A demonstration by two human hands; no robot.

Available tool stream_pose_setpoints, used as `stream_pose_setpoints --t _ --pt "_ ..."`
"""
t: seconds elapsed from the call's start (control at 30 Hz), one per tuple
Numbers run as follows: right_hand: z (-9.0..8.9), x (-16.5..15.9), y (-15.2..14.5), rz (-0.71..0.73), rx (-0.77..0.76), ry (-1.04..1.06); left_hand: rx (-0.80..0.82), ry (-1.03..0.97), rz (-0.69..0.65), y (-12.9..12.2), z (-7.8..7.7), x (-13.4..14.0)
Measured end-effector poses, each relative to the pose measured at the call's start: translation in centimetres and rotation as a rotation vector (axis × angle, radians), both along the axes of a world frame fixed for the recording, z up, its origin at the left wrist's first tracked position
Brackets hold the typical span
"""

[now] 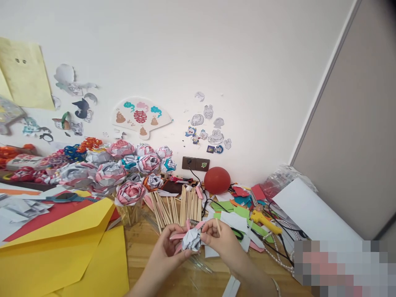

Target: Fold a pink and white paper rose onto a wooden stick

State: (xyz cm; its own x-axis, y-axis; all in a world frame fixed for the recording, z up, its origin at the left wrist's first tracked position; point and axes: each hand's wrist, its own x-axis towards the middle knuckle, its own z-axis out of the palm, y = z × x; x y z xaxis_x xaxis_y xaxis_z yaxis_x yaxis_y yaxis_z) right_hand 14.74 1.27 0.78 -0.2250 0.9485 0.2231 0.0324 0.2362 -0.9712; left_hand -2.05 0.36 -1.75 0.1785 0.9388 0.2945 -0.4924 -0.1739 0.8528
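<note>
My left hand is closed round a small paper flower with white-grey crumpled petals in the middle. Several pink paper strips stick out from its edge. At the flower's right side is my right hand, its thumb and finger pressed together against the petals. A short light wooden stick pokes up between the fingers of that hand. Whether the right fingertips also pinch a petal is hidden. Beyond both hands lie bundles of wooden sticks.
Finished paper flowers stand in a clear container at left, behind yellow paper sheets. To the right are a yellow glue gun, black cables, paper scraps and a white sheet. A red balloon rests by the wall.
</note>
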Motion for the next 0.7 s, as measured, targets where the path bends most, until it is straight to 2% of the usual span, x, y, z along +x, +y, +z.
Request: stream_pose_setpoints --t 0.27,0.43,0.53,0.6,0.7 --pt "-0.2 -0.3 -0.3 0.05 -0.081 0.155 0.009 0.015 -0.083 0.3 -0.3 -0.2" --pt "0.2 -0.2 -0.2 -0.029 -0.083 0.053 0.013 -0.002 -0.182 0.6 -0.6 -0.2" --pt "0.8 0.0 -0.2 -0.02 -0.116 0.084 -0.014 -0.023 -0.174 0.7 -1.0 -0.2" --pt "1.0 0.1 -0.4 -0.038 -0.095 0.09 -0.025 -0.038 -0.158 0.6 -1.0 -0.2" --pt "1.1 0.0 -0.7 -0.071 0.023 -0.033 -0.051 -0.057 -0.123 0.3 -0.6 0.0"
